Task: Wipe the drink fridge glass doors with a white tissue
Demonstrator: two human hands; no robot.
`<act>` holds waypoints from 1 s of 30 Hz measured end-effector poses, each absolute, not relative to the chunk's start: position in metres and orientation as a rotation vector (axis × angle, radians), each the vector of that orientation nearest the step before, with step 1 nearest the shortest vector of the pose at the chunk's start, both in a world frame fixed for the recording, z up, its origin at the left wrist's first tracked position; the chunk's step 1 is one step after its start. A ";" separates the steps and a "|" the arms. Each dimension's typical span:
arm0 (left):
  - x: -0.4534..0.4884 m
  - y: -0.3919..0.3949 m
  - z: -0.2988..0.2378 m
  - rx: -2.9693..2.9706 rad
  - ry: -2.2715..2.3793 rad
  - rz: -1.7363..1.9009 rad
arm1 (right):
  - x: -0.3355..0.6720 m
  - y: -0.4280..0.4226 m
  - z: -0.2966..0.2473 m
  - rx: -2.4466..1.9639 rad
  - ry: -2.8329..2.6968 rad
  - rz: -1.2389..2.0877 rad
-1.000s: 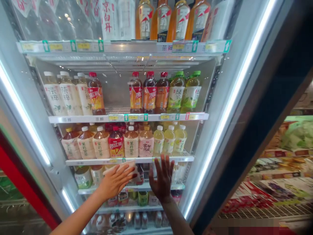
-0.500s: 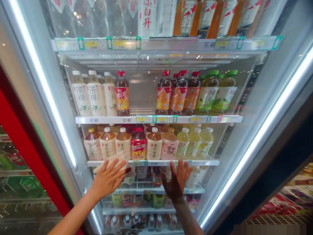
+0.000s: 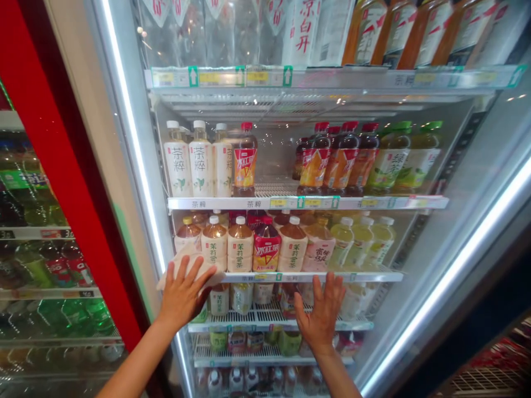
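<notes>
A glass door pane (image 3: 274, 155) covers a lit drinks fridge. My left hand (image 3: 185, 293) presses a thin whitish wiping cloth (image 3: 178, 268) against the pane, palm down with the fingers spread over it. Behind the cloth, at the left end of the middle shelf, stands a gold-capped bottle (image 3: 187, 235), partly covered from view. To the right, my right hand (image 3: 321, 312) lies on the pane with fingers stretched and nothing in it, below a pink-labelled bottle (image 3: 318, 251).
Shelves hold rows of bottles: white-labelled tea (image 3: 177, 166), red-capped iced tea (image 3: 314, 166), green tea (image 3: 390, 163). Bright light strips (image 3: 133, 138) run down both sides. On the left, beyond a red frame (image 3: 45, 110), stands another drinks fridge (image 3: 50, 232).
The view has swung left, so the fridge appears further right. My left hand and the cloth have slid left across the pane. My right hand stays at about the same spot on it.
</notes>
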State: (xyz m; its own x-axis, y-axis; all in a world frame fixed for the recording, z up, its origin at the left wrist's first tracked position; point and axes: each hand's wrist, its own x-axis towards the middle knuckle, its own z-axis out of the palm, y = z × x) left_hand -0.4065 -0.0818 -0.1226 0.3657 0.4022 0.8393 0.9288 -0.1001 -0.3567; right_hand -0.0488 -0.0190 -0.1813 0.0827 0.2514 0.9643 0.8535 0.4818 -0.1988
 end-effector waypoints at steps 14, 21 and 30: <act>-0.421 -0.089 -0.129 -1.647 -1.249 -0.819 | -0.074 -0.009 -0.191 -1.061 -1.423 -0.636; -0.401 -0.082 -0.095 -1.674 -1.193 -0.836 | -0.073 -0.012 -0.189 -1.054 -1.429 -0.630; -0.320 -0.075 -0.092 -1.754 -1.046 -0.811 | -0.061 -0.023 -0.188 -1.075 -1.507 -0.507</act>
State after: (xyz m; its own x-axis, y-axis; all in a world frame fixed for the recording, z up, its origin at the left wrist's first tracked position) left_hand -0.3204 -0.0746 -0.0925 0.4247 0.3036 0.8529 0.9017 -0.2267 -0.3682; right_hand -0.0607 -0.0234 -0.1875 0.0788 0.3416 0.9365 0.8384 0.4856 -0.2477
